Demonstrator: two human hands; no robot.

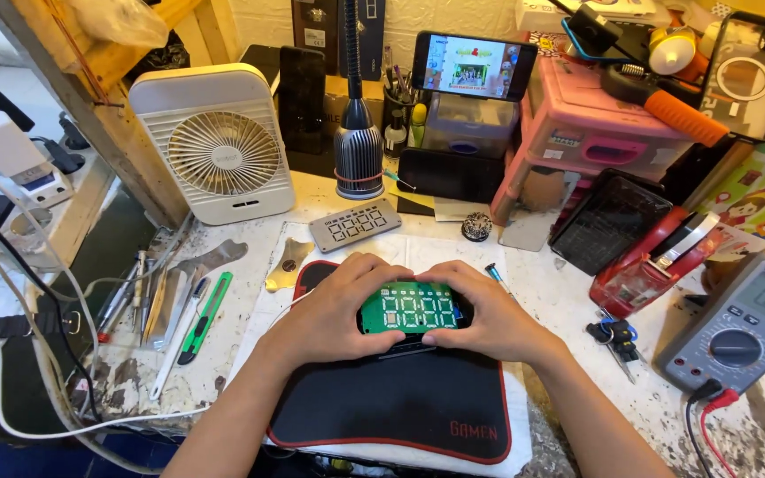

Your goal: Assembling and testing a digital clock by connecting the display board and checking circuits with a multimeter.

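A green circuit board (410, 308) with white seven-segment digit outlines sits between both hands over a black mat with red trim (400, 407). My left hand (329, 312) grips its left side, thumb along the front edge. My right hand (487, 314) grips its right side the same way. A dark part shows under the board's front edge. A grey display cover (355, 224) with digit cut-outs lies behind the hands on the bench.
White desk fan (220, 142) at back left, grey lamp base (359, 150) at centre back. Tweezers, screwdrivers and a green cutter (205, 317) lie left. Multimeter (745, 326) with leads at right, red tape dispenser (657, 261), pink drawer box (599, 133), phone showing video (474, 65).
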